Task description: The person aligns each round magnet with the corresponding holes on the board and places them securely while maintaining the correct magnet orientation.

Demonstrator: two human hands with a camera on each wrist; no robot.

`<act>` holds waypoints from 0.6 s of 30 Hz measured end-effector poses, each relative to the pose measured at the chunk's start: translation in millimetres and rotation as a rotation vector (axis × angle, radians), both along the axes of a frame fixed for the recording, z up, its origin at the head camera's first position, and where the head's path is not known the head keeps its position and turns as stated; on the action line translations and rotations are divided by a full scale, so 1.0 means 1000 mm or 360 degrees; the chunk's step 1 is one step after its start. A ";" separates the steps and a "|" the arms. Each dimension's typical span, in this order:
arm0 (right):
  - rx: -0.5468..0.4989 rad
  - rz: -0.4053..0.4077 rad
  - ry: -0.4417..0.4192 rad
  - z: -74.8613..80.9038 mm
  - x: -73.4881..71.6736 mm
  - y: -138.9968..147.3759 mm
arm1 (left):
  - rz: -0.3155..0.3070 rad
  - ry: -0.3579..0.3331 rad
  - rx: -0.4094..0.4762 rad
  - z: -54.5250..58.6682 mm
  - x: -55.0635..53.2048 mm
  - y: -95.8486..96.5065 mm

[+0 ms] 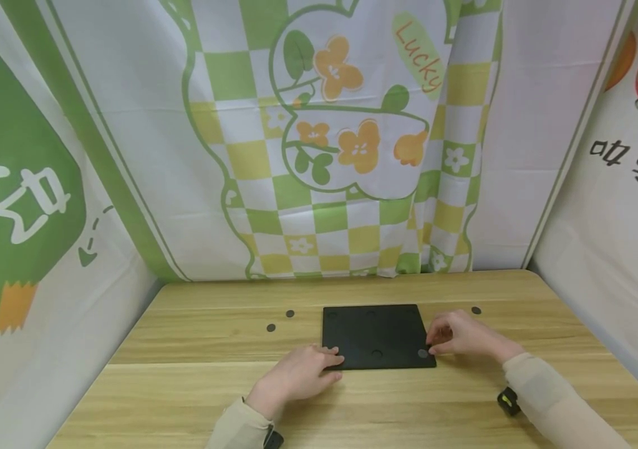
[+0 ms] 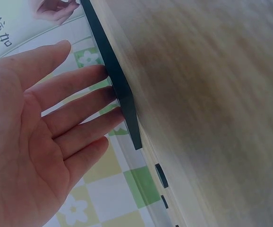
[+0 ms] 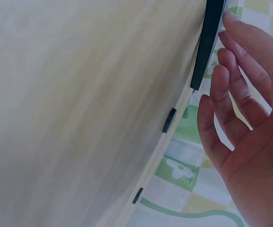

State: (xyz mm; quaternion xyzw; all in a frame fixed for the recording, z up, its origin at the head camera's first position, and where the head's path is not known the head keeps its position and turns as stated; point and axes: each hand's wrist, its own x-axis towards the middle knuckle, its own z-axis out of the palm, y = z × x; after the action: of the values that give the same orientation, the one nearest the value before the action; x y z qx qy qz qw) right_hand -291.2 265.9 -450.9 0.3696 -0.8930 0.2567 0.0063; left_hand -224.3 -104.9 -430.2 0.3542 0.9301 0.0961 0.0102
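A thin black board [image 1: 375, 337] with round recesses lies on the wooden table. My left hand [image 1: 306, 372] rests fingertips on its near left corner; in the left wrist view those fingers [image 2: 82, 111] reach the board's edge, fairly straight and spread. At the near right corner sits a small dark grey disc [image 1: 423, 353] on the board. Right beside that disc are the thumb and index fingertips of my right hand [image 1: 461, 335]. From the right wrist, the fingers [image 3: 243, 94] look loosely bent along the board's side, with nothing showing between them.
Two loose discs, one farther back [image 1: 290, 313] and one nearer [image 1: 270, 327], lie left of the board on the table [image 1: 212, 386]. Another disc [image 1: 476, 310] is at the back right. Printed cloth [image 1: 341, 237] hangs behind and at both sides.
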 end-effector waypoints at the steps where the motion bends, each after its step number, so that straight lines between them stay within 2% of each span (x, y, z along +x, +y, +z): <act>1: -0.0004 -0.0002 0.0002 0.000 0.000 0.001 | 0.0003 -0.0003 0.0001 0.000 0.000 0.000; 18: 0.0062 -0.0097 0.0083 0.002 0.002 0.018 | 0.0006 0.0004 0.0001 0.000 0.001 0.000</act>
State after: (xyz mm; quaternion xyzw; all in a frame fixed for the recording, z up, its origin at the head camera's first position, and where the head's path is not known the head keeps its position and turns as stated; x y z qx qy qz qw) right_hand -289.2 283.7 -448.7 0.3488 -0.9082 0.2292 0.0304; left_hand -223.6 -104.7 -430.3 0.3526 0.9308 0.0962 0.0088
